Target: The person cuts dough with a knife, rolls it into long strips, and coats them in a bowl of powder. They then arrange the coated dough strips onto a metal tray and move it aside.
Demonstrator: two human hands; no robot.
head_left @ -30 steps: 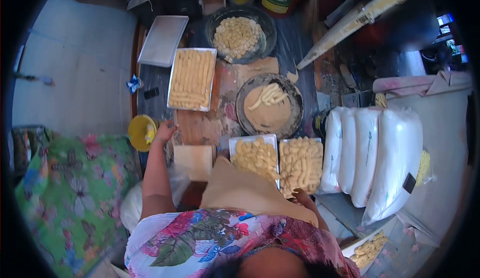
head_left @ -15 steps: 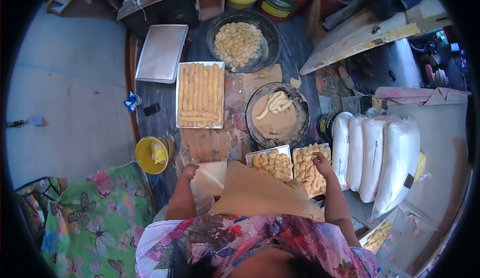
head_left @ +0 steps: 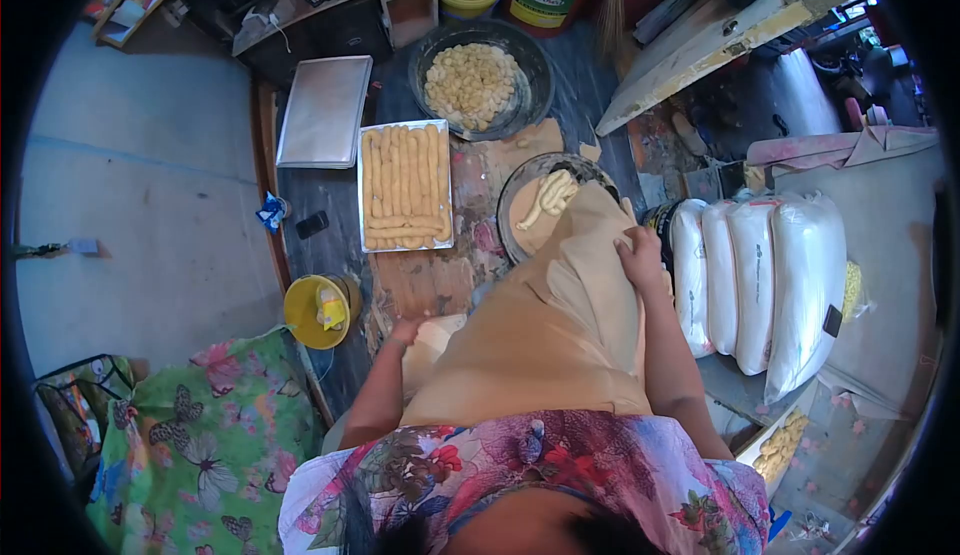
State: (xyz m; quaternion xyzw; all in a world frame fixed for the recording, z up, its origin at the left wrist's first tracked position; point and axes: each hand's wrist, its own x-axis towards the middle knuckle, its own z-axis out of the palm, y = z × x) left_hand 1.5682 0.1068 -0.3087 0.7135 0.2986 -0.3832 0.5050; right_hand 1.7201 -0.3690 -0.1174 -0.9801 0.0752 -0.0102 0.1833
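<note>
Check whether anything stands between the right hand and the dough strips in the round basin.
Yes: the tan cloth stands between the right hand and the dough strips, hiding the near right part of the round basin in this view. Nothing visible covers the strips' left side.

The right hand point(head_left: 640, 258) seemingly touches the tan cloth point(head_left: 520, 345) near 4 white sacks point(head_left: 757, 280).

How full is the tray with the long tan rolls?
Nearly full: the rolls lie side by side, covering almost the whole tray inside its rim.
</note>
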